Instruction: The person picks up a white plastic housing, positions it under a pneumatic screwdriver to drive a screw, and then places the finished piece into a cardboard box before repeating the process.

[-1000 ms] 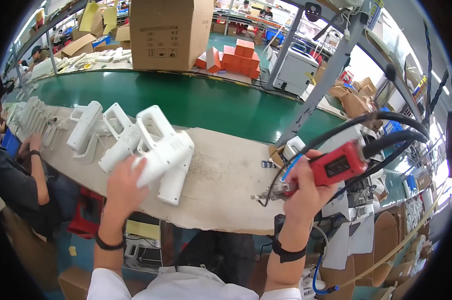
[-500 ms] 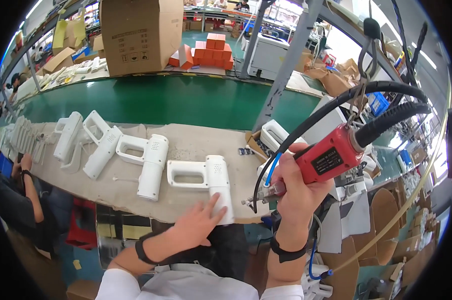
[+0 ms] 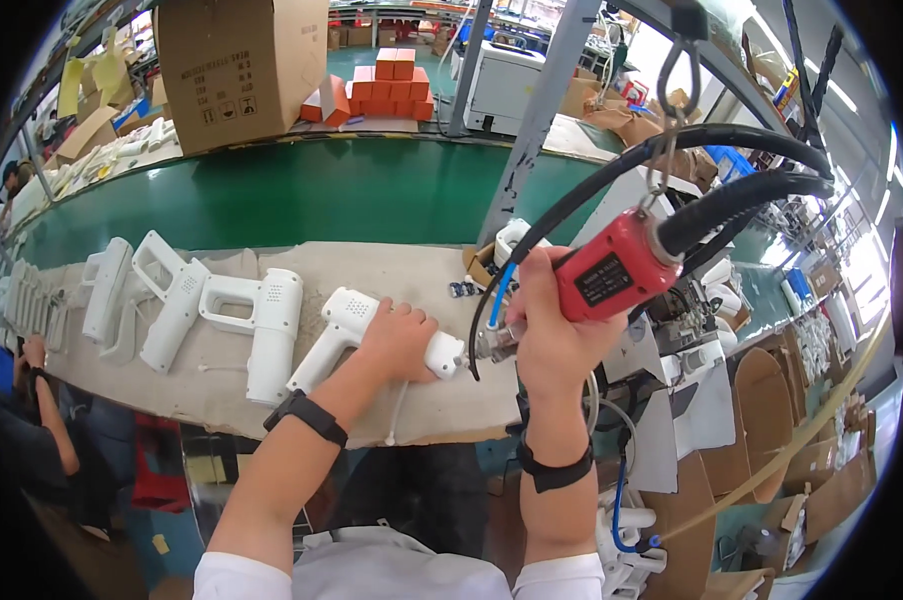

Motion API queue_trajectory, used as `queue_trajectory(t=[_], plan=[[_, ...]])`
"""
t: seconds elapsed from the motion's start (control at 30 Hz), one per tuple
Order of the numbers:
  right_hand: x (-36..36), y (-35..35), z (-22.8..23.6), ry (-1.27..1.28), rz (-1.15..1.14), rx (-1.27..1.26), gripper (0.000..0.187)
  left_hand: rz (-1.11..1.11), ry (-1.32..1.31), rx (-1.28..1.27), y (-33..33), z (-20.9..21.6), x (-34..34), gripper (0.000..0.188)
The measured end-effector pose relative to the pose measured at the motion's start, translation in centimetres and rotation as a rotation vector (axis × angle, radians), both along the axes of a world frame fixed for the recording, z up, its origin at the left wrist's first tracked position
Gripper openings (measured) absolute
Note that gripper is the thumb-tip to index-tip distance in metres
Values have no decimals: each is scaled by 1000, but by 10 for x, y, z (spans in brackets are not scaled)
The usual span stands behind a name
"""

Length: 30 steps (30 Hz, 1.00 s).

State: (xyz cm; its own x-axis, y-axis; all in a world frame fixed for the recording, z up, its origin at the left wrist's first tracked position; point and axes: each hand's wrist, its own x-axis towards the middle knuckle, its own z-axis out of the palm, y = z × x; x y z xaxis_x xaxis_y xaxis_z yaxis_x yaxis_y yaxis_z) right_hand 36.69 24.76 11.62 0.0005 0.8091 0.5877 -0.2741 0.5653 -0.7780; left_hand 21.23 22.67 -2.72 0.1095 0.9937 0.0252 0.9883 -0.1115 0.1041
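Gripping a white pistol-shaped housing (image 3: 350, 313) from above, the left hand (image 3: 400, 343) curls its fingers over the barrel and presses the piece down on the near part of the counter (image 3: 492, 405). The housing lies there with its perforated end to the left, one limb slanting toward the near edge and the barrel's tip pointing right. The right hand (image 3: 562, 340) is wrapped around a red tool (image 3: 617, 270), whose metal nose sits right by that barrel tip; whether the two touch, I cannot tell. The tool hangs under a metal hook (image 3: 679, 80), with a thick black hose (image 3: 592, 190) arching over it and a thin blue tube (image 3: 502, 295) running down toward its nose.

A thin white cord (image 3: 399, 412) lies below the left hand, reaching the near edge. To the left, three similar housings stand in a loose row: the nearest (image 3: 275, 335), a tilted one (image 3: 177, 310) and a farther one (image 3: 107, 290). Beyond the counter runs a glossy green strip (image 3: 322, 185), with a large cardboard box (image 3: 237, 70) and stacked orange boxes (image 3: 392, 90) behind it. A co-worker's hand (image 3: 34, 350) shows at far left.
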Motion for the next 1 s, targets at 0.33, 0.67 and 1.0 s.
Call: queue_trajectory(t=[0.33,0.67,1.0], plan=[[-29,28,-33,-4,33,-9,11,-25,-36,168,-4,-10,-4,55],[-42,36,-54,-129,28,-83,14,-41,-43,212,-3,-13,-5,55],[-21,-14,2,-86,11,6,13,-7,-148,64,0,-13,-9,58]])
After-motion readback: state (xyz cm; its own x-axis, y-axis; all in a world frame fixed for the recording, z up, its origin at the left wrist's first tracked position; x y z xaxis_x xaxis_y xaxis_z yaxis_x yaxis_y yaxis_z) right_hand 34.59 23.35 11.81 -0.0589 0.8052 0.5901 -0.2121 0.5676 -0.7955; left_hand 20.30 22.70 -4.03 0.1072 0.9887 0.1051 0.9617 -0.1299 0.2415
